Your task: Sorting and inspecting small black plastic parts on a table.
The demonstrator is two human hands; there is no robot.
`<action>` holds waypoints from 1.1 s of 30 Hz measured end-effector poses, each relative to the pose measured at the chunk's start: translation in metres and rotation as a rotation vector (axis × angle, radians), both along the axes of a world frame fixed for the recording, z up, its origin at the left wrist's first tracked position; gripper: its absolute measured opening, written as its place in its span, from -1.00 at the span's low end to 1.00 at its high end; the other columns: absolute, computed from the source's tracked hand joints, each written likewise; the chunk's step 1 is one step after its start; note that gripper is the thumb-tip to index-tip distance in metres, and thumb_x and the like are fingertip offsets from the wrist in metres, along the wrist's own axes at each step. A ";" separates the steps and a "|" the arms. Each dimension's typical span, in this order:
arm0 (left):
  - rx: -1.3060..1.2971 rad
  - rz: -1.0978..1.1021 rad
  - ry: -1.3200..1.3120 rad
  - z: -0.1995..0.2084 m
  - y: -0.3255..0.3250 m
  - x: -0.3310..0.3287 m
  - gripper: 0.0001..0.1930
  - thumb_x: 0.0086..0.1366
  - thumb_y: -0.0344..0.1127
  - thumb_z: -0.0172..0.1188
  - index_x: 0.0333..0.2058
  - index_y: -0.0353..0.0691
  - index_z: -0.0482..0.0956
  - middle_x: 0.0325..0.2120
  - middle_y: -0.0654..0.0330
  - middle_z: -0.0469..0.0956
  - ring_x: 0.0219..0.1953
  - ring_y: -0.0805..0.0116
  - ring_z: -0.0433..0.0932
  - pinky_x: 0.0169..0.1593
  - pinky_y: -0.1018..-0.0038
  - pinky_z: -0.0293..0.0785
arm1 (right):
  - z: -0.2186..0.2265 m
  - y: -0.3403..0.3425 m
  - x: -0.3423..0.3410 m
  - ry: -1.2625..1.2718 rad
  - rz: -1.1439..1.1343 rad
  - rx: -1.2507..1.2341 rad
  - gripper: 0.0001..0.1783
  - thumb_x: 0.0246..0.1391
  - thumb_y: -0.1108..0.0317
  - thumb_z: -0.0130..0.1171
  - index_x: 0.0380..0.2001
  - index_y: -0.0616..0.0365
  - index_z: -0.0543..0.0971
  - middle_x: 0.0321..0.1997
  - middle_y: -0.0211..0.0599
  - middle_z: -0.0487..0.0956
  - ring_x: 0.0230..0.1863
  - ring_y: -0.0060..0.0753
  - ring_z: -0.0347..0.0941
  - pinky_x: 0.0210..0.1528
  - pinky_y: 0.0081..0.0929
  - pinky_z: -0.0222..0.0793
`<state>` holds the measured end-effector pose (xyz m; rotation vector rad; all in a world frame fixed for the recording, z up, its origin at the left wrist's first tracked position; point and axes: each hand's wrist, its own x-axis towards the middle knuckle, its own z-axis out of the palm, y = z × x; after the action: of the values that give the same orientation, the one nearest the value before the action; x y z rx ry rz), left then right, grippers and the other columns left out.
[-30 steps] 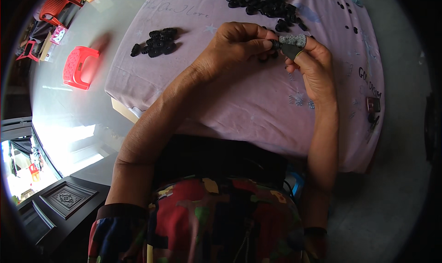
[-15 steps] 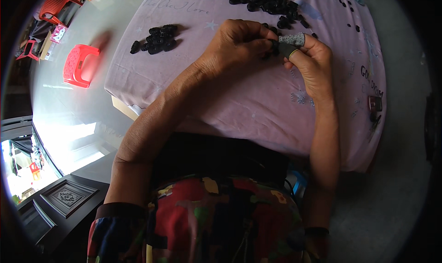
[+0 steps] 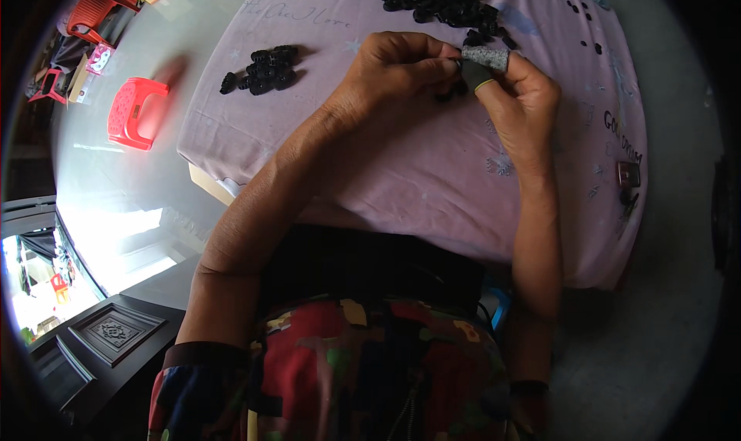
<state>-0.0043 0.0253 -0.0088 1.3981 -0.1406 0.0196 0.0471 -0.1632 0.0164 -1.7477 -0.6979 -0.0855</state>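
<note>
My left hand (image 3: 397, 64) and my right hand (image 3: 517, 93) meet above the far middle of the cloth-covered table (image 3: 386, 174). Both are closed in a pinch on a small black part, mostly hidden by the fingertips. On my right thumb is a dark finger cot (image 3: 475, 75), and a grey knitted one (image 3: 486, 58) wraps the index finger. A few black pieces show just below the fingertips. To the left lies a small heap of ridged black parts (image 3: 266, 70). Beyond my hands spreads a larger pile of similar black parts (image 3: 440, 1).
Several tiny black pieces (image 3: 584, 12) lie scattered at the table's far right. A small dark reddish box-like object (image 3: 628, 174) rests near the right edge. On the floor to the left stand a red plastic stool (image 3: 133, 115) and a red chair (image 3: 100, 10).
Both hands stay together in nearly the same place. My right thumb and index finger have shifted slightly left and closed in nearer to the left fingertips.
</note>
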 end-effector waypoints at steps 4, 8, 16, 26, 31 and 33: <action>-0.073 -0.053 0.034 -0.005 0.003 0.001 -0.76 0.41 -0.28 0.23 -0.04 -0.28 0.64 -0.22 0.26 0.67 -0.20 0.53 0.61 0.01 0.54 0.53 | -0.005 -0.001 0.000 -0.129 0.000 -0.029 -0.89 0.04 0.57 0.28 -0.31 0.29 0.67 -0.53 -0.47 0.59 -0.46 -0.77 0.44 -0.41 -0.67 0.36; -0.121 -0.058 0.123 0.001 0.002 0.001 -0.75 0.43 -0.25 0.21 -0.04 -0.27 0.63 -0.20 0.26 0.66 -0.19 0.53 0.61 0.03 0.55 0.53 | -0.005 -0.005 0.003 -0.272 0.005 -0.118 -0.89 0.05 0.57 0.28 -0.30 0.27 0.66 -0.52 -0.45 0.56 -0.49 -0.74 0.41 -0.45 -0.66 0.30; -0.222 -0.097 0.179 0.005 0.003 0.001 -0.73 0.42 -0.26 0.18 -0.02 -0.28 0.60 -0.20 0.28 0.65 -0.20 0.53 0.60 0.04 0.54 0.52 | -0.001 0.003 -0.004 -0.280 0.007 -0.168 -0.73 0.01 0.49 0.36 -0.17 0.26 0.64 -0.40 -0.45 0.55 -0.41 -0.65 0.47 -0.43 -0.62 0.34; -0.129 -0.067 0.154 0.003 -0.001 0.000 -0.73 0.42 -0.22 0.20 -0.04 -0.27 0.63 -0.20 0.26 0.67 -0.13 0.52 0.61 0.06 0.56 0.50 | -0.009 0.010 -0.004 -0.522 -0.103 -0.273 -0.62 -0.22 0.53 0.37 -0.21 0.29 0.63 -0.32 -0.18 0.61 -0.26 -0.13 0.57 -0.22 -0.30 0.53; -0.145 -0.097 0.146 0.005 0.000 0.000 -0.70 0.42 -0.17 0.22 -0.05 -0.27 0.65 -0.26 0.26 0.67 -0.25 0.54 0.57 -0.06 0.56 0.51 | -0.001 0.004 -0.003 -0.605 -0.098 -0.300 -0.66 -0.24 0.52 0.38 -0.27 0.26 0.63 -0.34 -0.20 0.59 -0.29 -0.13 0.55 -0.24 -0.26 0.51; -0.129 -0.152 0.119 0.002 0.002 0.000 -0.71 0.41 -0.18 0.23 -0.07 -0.28 0.66 -0.30 0.28 0.66 -0.29 0.55 0.55 -0.11 0.56 0.49 | 0.000 0.003 -0.002 -0.619 -0.089 -0.325 -0.66 -0.26 0.53 0.37 -0.29 0.26 0.61 -0.35 -0.21 0.58 -0.30 -0.12 0.54 -0.25 -0.25 0.51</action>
<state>-0.0047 0.0273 -0.0069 1.2534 -0.1440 -0.1780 0.0455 -0.1598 0.0162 -2.0808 -1.1261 -0.6247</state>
